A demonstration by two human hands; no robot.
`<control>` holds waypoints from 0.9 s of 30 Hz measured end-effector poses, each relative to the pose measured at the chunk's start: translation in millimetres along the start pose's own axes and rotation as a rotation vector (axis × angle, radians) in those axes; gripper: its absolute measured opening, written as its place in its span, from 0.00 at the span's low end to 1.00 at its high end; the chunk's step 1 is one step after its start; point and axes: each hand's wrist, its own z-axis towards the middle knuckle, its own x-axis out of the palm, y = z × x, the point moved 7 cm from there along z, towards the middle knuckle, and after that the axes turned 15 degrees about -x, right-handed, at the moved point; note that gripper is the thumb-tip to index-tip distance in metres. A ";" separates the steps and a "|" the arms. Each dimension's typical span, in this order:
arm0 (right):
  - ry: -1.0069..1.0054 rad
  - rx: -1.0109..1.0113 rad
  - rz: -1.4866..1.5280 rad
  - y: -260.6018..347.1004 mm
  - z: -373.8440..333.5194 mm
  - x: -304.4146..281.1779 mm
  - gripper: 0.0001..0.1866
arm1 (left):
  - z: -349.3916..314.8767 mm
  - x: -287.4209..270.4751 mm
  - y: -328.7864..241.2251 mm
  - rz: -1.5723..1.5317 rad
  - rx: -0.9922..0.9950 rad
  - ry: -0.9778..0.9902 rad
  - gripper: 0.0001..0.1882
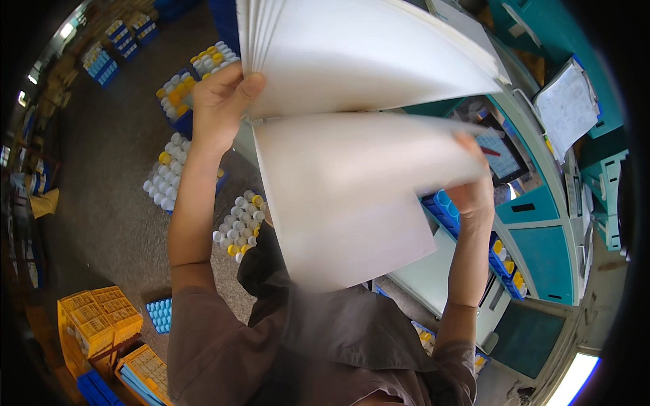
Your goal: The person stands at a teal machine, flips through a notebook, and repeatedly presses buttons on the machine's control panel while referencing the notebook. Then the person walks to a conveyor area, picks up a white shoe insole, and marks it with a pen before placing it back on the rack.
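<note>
A stack of large white sheets (352, 61) is held up in front of me, its layered edges fanned at the upper left. My left hand (227, 101) grips the stack's left edge, thumb on the near side. Below hangs a loose white sheet (352, 210), bent and smeared by motion. At that sheet's right edge my right hand (472, 179) is closed on it, its fingertips blurred and partly hidden. A thin red piece shows beside those fingertips; I cannot tell whether the hand holds it.
Trays of white and yellow-capped containers (166, 172) stand on the floor at left. Yellow crates (101, 314) are stacked at lower left. To the right are a teal machine (538, 257) with a screen (504, 152), a clipboard with papers (569, 108), and blue bins (443, 210).
</note>
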 end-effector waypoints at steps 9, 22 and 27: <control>0.142 -0.529 -0.426 14.4 18.2 47.9 0.15 | -8.4 2.4 -10.6 -0.025 0.090 0.048 0.16; 0.081 -0.576 -0.181 -14.1 87.1 43.6 0.23 | 12.3 -2.5 6.3 0.074 -0.006 -0.001 0.20; -0.058 -0.732 -0.069 31.9 102.7 37.6 0.20 | 25.2 -2.9 37.2 0.004 -0.246 0.013 0.41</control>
